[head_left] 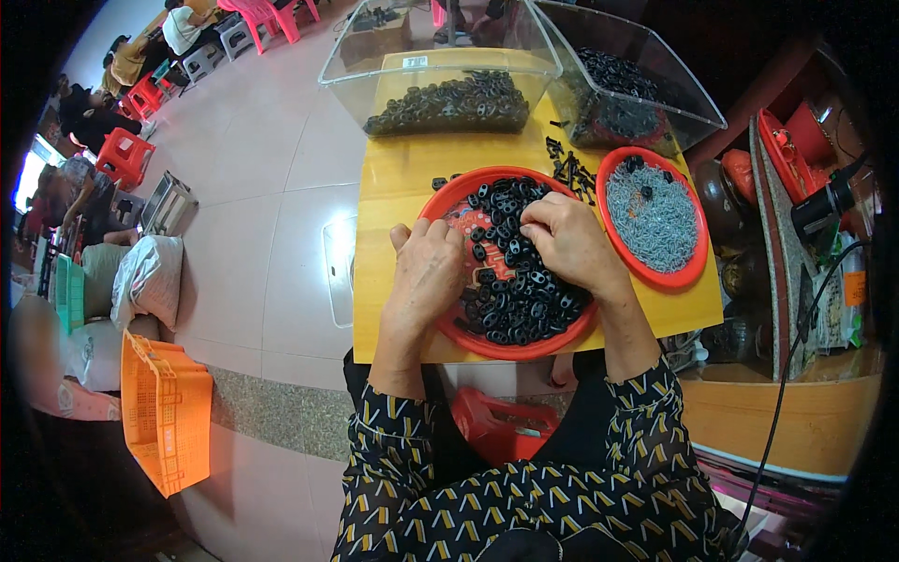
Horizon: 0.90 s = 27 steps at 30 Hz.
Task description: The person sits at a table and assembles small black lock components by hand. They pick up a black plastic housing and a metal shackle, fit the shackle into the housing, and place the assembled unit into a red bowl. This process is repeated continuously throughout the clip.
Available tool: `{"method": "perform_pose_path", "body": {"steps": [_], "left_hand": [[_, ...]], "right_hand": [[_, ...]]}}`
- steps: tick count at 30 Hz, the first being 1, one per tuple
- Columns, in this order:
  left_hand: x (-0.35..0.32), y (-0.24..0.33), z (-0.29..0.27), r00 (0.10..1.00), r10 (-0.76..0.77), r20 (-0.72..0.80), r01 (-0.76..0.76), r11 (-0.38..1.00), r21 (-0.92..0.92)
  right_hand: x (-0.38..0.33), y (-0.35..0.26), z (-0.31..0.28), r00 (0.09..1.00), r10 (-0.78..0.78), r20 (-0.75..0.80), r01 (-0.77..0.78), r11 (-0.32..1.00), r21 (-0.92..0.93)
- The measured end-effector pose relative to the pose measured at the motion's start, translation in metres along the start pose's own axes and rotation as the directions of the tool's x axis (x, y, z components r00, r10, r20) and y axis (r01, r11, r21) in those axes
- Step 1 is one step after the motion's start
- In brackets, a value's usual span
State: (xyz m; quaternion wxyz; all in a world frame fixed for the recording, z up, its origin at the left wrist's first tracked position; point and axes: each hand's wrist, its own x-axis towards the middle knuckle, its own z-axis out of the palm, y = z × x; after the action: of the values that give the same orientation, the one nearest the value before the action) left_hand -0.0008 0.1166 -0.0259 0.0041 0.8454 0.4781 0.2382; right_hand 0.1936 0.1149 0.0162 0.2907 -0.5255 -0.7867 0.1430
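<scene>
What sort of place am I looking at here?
Probably an assembly workshop: black oval parts lie in a round red plastic tray, a clear plastic bin holds dark pieces, and people sit in the background.

Yellow tabletop [398,178], 1; on it: round red trays [506,350] [670,279], 2; clear plastic bins [375,71] [688,105], 2. Wearer's bare hands [429,272] [573,242], 2. Orange basket [169,412], 1.

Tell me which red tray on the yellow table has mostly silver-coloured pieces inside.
The smaller red tray, at the right: silver-coloured pieces cover its bottom. The larger tray, under both hands, holds black pieces.
</scene>
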Motion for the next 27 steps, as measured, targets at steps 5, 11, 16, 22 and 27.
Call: {"method": "perform_pose_path", "body": {"steps": [5, 11, 16, 22, 27], "left_hand": [[0.002, 0.005, -0.002, 0.999, -0.026, 0.031, 0.027, 0.999, -0.021], [0.0, 0.0, -0.007, 0.995, -0.038, 0.087, 0.05, 0.99, -0.134], [-0.002, 0.0, -0.012, 0.992, -0.032, 0.125, 0.052, 0.986, -0.158], [-0.002, 0.004, -0.008, 0.996, -0.042, 0.084, 0.048, 0.996, -0.071], [-0.001, 0.003, -0.001, 0.999, -0.033, 0.015, 0.034, 0.994, -0.099]], "right_hand": [[-0.005, -0.005, 0.006, 0.994, -0.079, 0.076, 0.088, 0.989, -0.121], [-0.008, -0.008, 0.021, 0.993, -0.057, 0.105, 0.085, 0.954, -0.287], [-0.004, -0.004, 0.019, 0.991, -0.035, 0.13, 0.07, 0.959, -0.274], [-0.002, 0.005, 0.006, 1.0, -0.004, 0.004, 0.004, 1.0, 0.024], [-0.004, 0.007, 0.005, 0.995, -0.056, 0.083, 0.064, 0.992, -0.11]]}}
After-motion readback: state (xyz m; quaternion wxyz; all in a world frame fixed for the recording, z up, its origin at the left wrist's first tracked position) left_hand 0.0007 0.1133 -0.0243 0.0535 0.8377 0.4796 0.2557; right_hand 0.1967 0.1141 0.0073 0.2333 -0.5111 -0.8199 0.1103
